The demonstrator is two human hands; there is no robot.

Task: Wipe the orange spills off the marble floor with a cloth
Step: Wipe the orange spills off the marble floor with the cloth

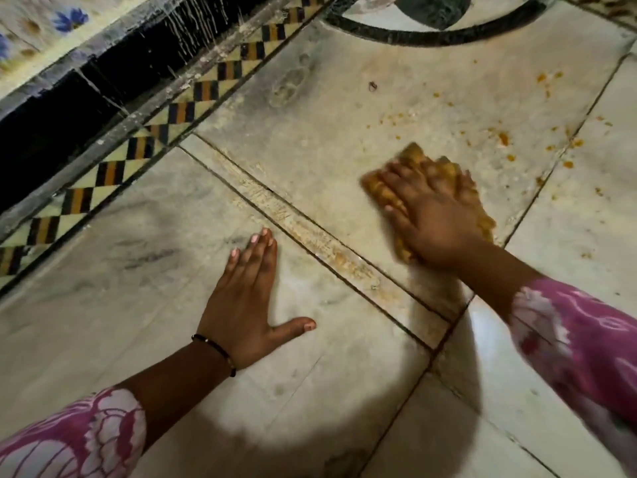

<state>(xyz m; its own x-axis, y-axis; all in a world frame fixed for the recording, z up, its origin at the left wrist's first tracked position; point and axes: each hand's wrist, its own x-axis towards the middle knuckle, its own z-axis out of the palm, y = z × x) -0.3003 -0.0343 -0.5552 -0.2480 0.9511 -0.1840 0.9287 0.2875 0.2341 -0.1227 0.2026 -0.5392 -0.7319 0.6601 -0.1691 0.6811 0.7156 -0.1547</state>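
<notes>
Many orange spills (504,138) are not yet wiped: we see spots and crumbs scattered across the marble floor (327,139) beyond our cloth, toward the far right of the big slab and over the joint into the neighbouring slab at the right edge of the view. The floor nearer to us, around our left hand, shows no orange spots, only grey veins and a dull film, with a faint yellowish streak along the narrow strip between the slabs. We judge the job to be partway, with the thickest patch ahead.

Our right hand (431,215) lies flat on top of the cloth (417,160), fingers spread and pressing it onto the marble near the right-hand joint of the big slab; the cloth is bunched and stained orange, showing past the fingertips and along both sides of the palm. It looks blurred. Our left hand (248,301) holds nothing: it rests palm down on the bare slab nearer us, fingers together, thumb out to the side, propping us.
</notes>
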